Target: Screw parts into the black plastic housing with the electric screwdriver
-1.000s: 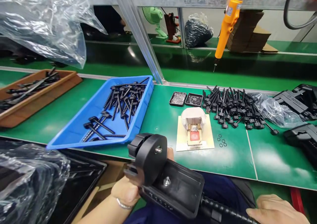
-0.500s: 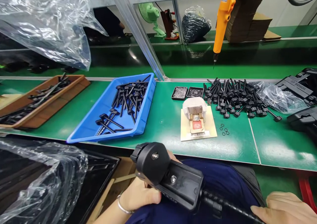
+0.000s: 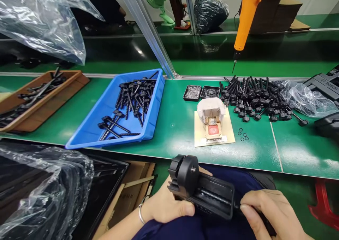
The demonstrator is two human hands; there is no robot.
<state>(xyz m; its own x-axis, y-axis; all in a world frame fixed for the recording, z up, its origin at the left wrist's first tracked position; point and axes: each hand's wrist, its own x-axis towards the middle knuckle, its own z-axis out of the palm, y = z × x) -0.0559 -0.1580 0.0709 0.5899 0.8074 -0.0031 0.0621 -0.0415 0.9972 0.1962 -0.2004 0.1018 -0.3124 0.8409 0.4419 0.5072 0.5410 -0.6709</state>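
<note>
My left hand (image 3: 174,204) is wrapped around a black plastic bracket (image 3: 215,188) with a long open channel, held above my lap. A round head with a ribbed knob (image 3: 177,173) sits at its left end. Along the channel runs a black threaded rod (image 3: 215,196). Closed at the bracket's right end, my right hand (image 3: 270,208) pinches the outer end of that rod; its tip is mostly covered by the fingers. On the green bench ahead, a small fixture (image 3: 212,116) stands on a cream base plate (image 3: 200,135).
A blue tray (image 3: 87,132) and a pile (image 3: 254,97) hold black knobbed rods. Two small black trays (image 3: 192,98) carry tiny parts, with several rings (image 3: 243,134) nearby. An orange electric screwdriver (image 3: 246,21) hangs overhead. A brown bin (image 3: 39,121) and clear plastic bags (image 3: 45,21) are at left.
The rod, earlier sticking out to the right of the bracket, now lies inside its channel. My right hand has come in to the bracket's end. Left hand and bracket shifted right in view.
</note>
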